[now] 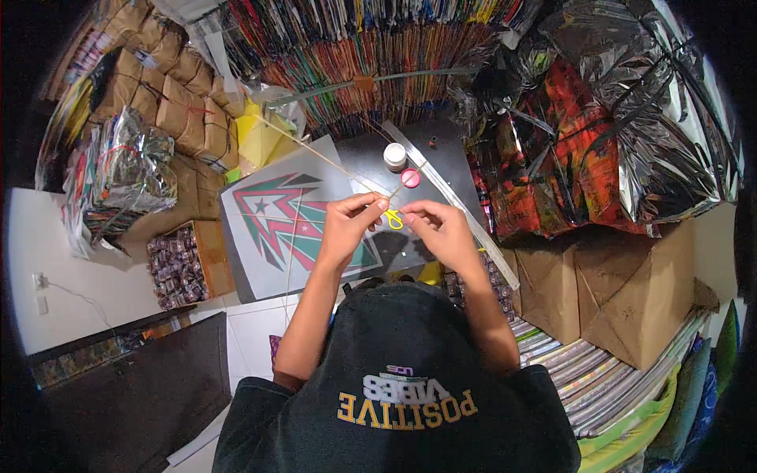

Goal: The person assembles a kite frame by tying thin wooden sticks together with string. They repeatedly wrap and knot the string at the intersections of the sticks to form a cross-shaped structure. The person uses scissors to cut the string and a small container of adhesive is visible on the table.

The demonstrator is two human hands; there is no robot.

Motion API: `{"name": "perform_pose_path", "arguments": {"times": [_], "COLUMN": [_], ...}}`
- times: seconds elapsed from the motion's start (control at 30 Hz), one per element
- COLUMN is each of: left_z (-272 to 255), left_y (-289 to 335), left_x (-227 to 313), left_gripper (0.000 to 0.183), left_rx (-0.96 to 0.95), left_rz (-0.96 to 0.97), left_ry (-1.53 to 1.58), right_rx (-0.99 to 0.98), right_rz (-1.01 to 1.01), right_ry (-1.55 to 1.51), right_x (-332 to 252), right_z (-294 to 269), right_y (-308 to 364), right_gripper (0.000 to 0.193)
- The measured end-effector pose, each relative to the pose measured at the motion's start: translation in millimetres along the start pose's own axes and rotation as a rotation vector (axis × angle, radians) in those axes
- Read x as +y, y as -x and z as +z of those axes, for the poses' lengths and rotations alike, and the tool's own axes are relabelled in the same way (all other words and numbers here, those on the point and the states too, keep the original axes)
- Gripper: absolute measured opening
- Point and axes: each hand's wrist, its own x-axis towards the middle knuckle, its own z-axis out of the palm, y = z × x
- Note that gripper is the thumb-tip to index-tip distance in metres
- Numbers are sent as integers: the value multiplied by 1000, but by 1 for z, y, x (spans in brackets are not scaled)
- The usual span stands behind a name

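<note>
My left hand [349, 225] pinches two thin wooden sticks [319, 156] where they cross, above the table. Close beside it, my right hand [440, 231] is closed, thumb and fingertips together near the crossing; whatever it grips is too fine to make out. Scissors with yellow handles [396, 221] lie beneath the hands. Just beyond are a pink round spool [410, 178] and a white lidded jar [395, 155]. Under my left forearm spreads a pale sheet [260, 268] with a red, green and black angular pattern, more thin sticks [294, 229] resting across it.
A long metal ruler [490, 251] lies along the right side of the dark table [441, 146]. Densely stacked colourful sheets [355, 98] stand behind. Large plastic-wrapped bundles [568, 142] and brown cartons [623, 284] crowd the right. Paper-wrapped packs [185, 118] and an open box [209, 256] stand left.
</note>
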Motion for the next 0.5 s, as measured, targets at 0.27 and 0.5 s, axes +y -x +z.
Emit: {"name": "perform_pose_path", "arguments": {"times": [0.27,0.5], "left_z": [-39,-70], "left_y": [7,19], "left_x": [-12,-26], "left_gripper": [19,18], "left_rx": [117,159], "left_rz": [-53,-70], "left_ry": [-9,23], "right_rx": [327,342], "right_rz": [-34,14], "right_ry": [177,609], "right_x": [68,145], "right_z": [-57,-57], "right_y": [-20,-21], "right_gripper": [17,14]}}
